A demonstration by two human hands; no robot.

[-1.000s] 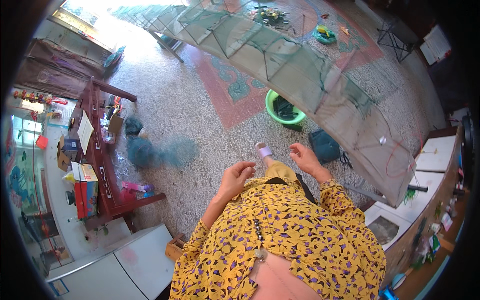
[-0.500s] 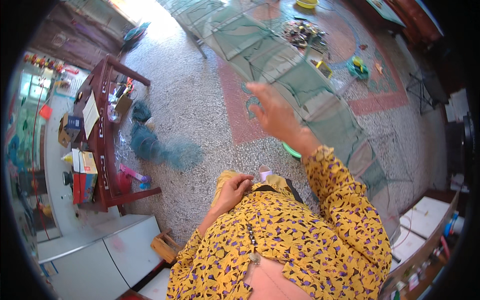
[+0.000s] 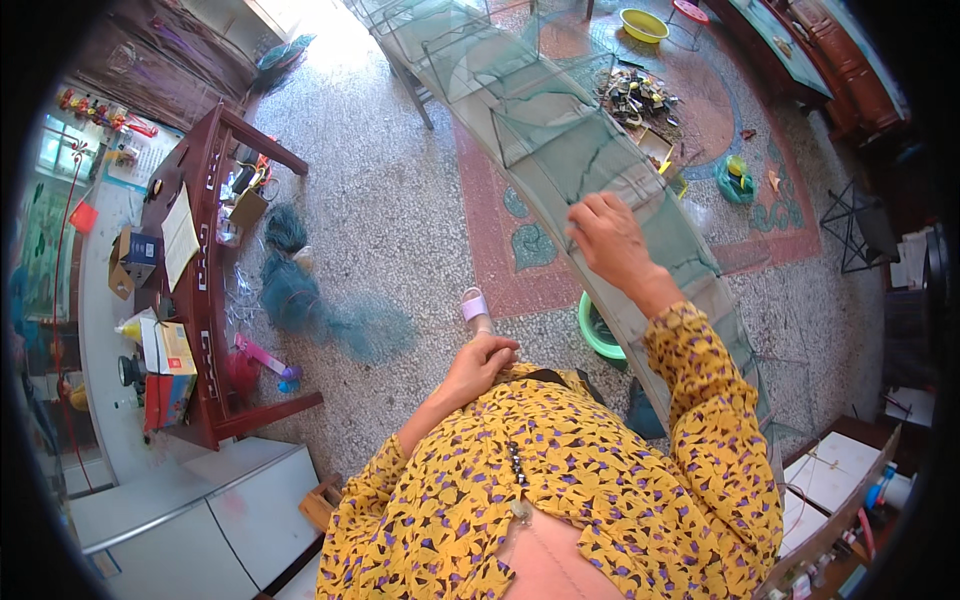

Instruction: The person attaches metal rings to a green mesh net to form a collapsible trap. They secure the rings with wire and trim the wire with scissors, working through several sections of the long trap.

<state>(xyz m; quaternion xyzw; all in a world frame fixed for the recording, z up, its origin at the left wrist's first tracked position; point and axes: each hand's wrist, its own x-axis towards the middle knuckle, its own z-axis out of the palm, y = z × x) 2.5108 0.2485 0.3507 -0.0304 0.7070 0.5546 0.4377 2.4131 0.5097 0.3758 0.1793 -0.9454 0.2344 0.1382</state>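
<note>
Right hand (image 3: 612, 238) fingers grasp the green net cage (image 3: 560, 150) frame from above; left hand (image 3: 480, 362) loosely curled, holding nothing visible.

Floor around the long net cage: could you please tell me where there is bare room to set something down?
Bare speckled floor lies between the red table and the net cage. It is crowded by the teal netting pile beside the table and by the scattered clutter beyond the cage.

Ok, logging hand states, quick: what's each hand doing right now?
Left hand: curled shut near the waist; contents cannot be told.
Right hand: raised, fingers closed on the green net cage.
</note>
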